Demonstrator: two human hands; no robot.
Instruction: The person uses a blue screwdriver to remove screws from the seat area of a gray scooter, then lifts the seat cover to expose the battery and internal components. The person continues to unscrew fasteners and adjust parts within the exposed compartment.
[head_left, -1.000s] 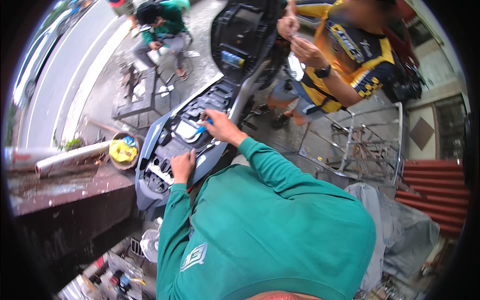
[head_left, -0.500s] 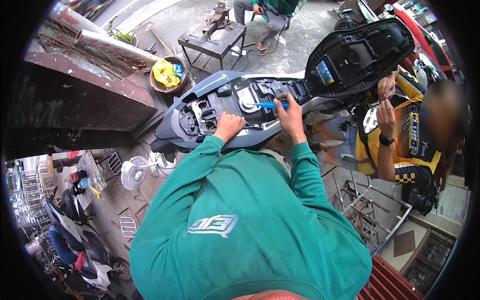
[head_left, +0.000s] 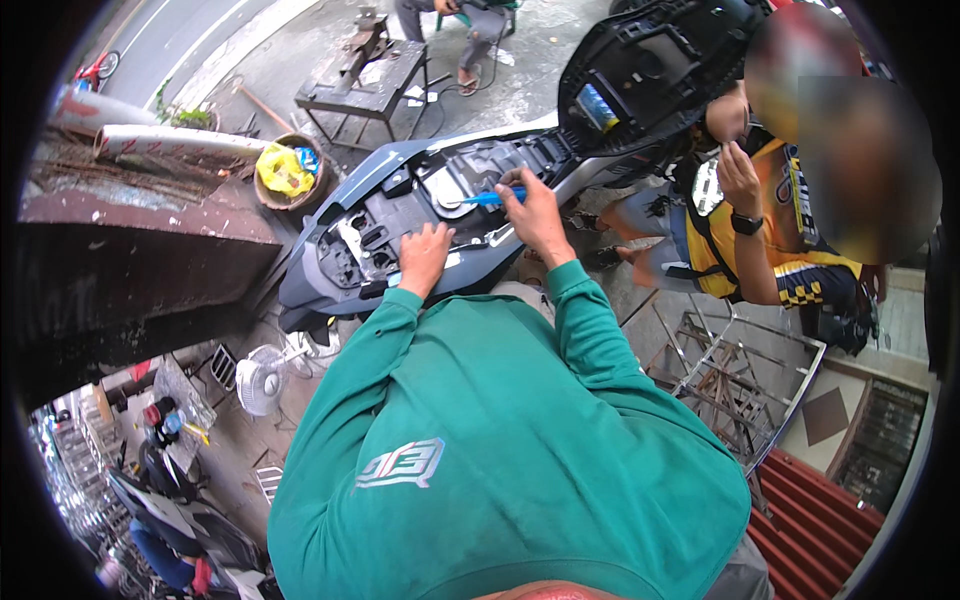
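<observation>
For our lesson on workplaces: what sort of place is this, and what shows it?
Probably an open-air repair spot: a motorbike stands with its seat raised, a metal bench carries what looks like a vise, and a road runs close by.

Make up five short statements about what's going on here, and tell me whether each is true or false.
1. The right hand holds a slim blue tool. True.
2. The motorcycle's seat lies closed. False: the seat is tipped up, its underside showing.
3. The tool's tip points toward a round white part. True.
4. The left hand grips a hammer. False: no tool shows in the left hand; it rests at the near side of the motorcycle.
5. The white fan stands off to the person's right. False: the fan is on the person's left.
</observation>
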